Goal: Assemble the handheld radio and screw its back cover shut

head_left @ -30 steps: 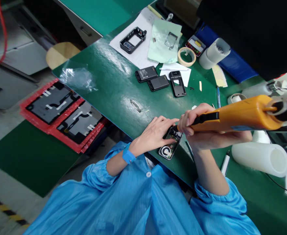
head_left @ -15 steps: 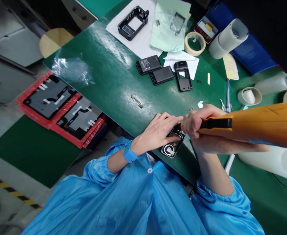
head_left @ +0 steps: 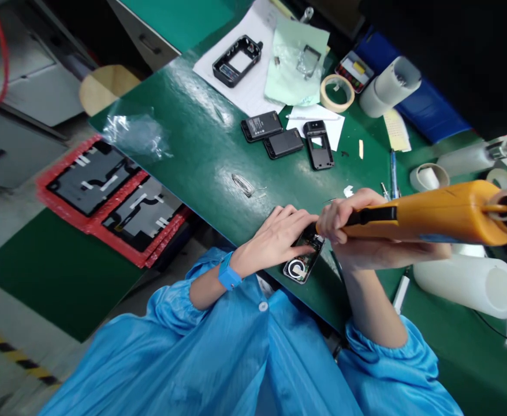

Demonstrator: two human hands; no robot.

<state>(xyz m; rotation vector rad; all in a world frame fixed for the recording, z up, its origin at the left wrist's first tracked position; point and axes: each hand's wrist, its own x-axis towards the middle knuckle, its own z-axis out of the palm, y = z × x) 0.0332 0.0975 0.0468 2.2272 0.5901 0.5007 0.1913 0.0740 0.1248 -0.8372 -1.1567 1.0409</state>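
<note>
A small handheld device lies on the bench near its front edge, its circuit board and a round white ring exposed. My left hand rests over its upper left side, fingers stretched out, the thumb across the board. My right hand is wrapped around an orange electric screwdriver with a black lever. The screwdriver's front end points down at the device's upper end, close to my left fingertips. Its tip is hidden behind my fingers.
Two black battery packs and a black housing lie beyond my hands. A bundle of thin wire is nearer. Masking tape, a larger black casing and a white roll stand around. Red-wrapped panels sit left of the bench.
The view has shifted slightly, so the bench items appear a little lower and the right-hand items further left. Both hands keep their places at the device, with the screwdriver still held there.
</note>
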